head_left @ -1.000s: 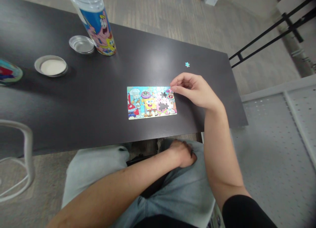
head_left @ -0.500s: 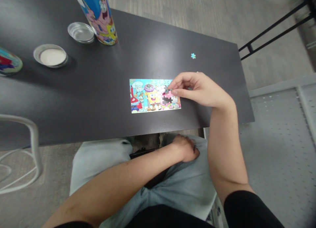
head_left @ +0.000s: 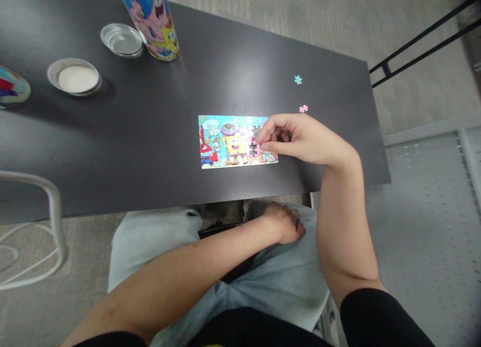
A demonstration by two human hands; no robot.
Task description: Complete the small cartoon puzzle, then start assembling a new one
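A cartoon jigsaw puzzle (head_left: 216, 154) lies on the dark table, with dark gaps in its right part. Over those gaps my right hand (head_left: 291, 136) pinches a small pink puzzle piece (head_left: 258, 149) between thumb and fingertips. My fingers hide part of the piece and the puzzle's upper right corner. Just beyond the hand rests a loose pink puzzle piece (head_left: 303, 109), and farther back a light blue puzzle piece (head_left: 298, 79). My left hand (head_left: 283, 224) lies on my right thigh below the table edge, its fingers curled, with nothing visible in it.
A cartoon-printed cylindrical tin (head_left: 160, 28) stands at the back left. Beside it are a round metal lid (head_left: 122, 40) and another lid with a pale inside (head_left: 77, 78). A second printed tin (head_left: 13, 89) is at the left edge. A white tubular frame (head_left: 54, 211) stands at lower left.
The view has shifted slightly. My right hand stays over the puzzle's gaps, its fingertips slightly lower on the pink area. The loose pink piece behind the hand now shows fully. My left hand is still.
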